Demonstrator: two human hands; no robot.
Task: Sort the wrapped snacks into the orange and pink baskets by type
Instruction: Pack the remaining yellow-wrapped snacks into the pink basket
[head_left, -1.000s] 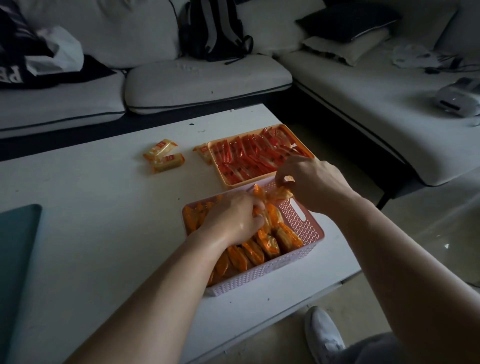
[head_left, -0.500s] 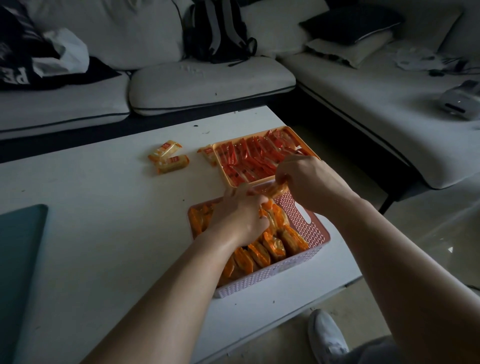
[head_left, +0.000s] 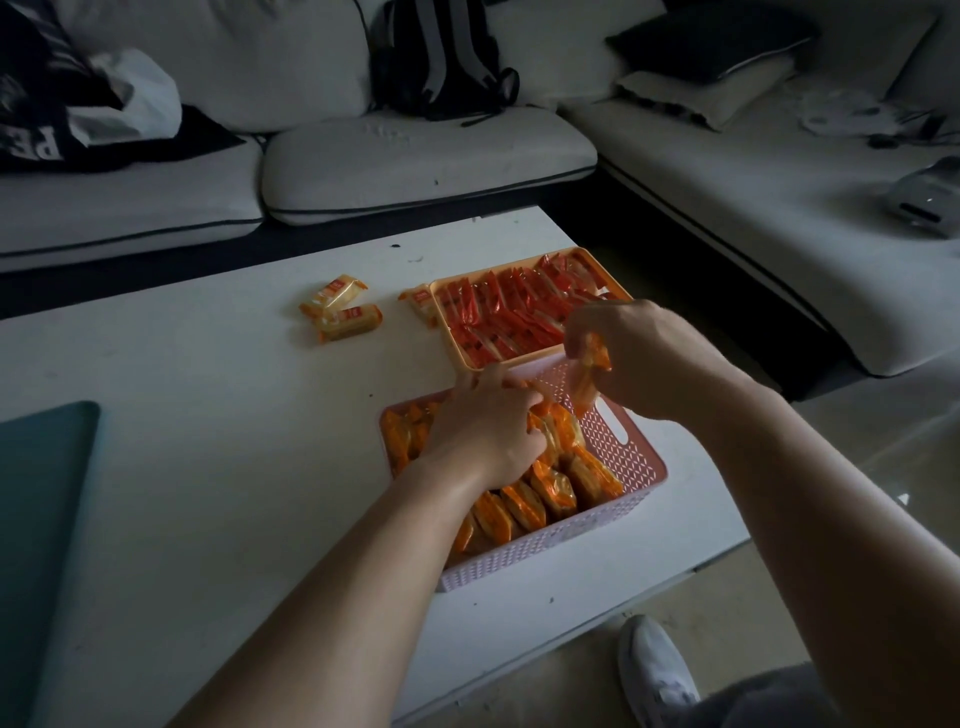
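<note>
A pink lattice basket (head_left: 631, 457) on the white table holds several orange-wrapped snacks (head_left: 550, 493). Behind it an orange basket (head_left: 449, 332) is filled with red-wrapped snacks (head_left: 514, 312). My left hand (head_left: 485, 426) rests inside the pink basket, fingers pressed onto the orange packets. Above the pink basket's far rim, my right hand (head_left: 639, 353) pinches an orange-wrapped snack (head_left: 589, 371). Two orange-and-cream packets (head_left: 340, 310) lie loose on the table to the left, and a third packet (head_left: 418, 301) leans against the orange basket's left side.
A dark teal mat (head_left: 41, 530) lies at the table's left edge. The grey sofa (head_left: 415, 156) wraps around the back and right, with a backpack (head_left: 441, 57) and cushions on it. My white shoe (head_left: 654, 670) is on the floor by the table's near edge.
My right hand has lifted its orange snack slightly up and right, clear of the pink basket's rim. My left hand stays pressed on the packets in the pink basket.
</note>
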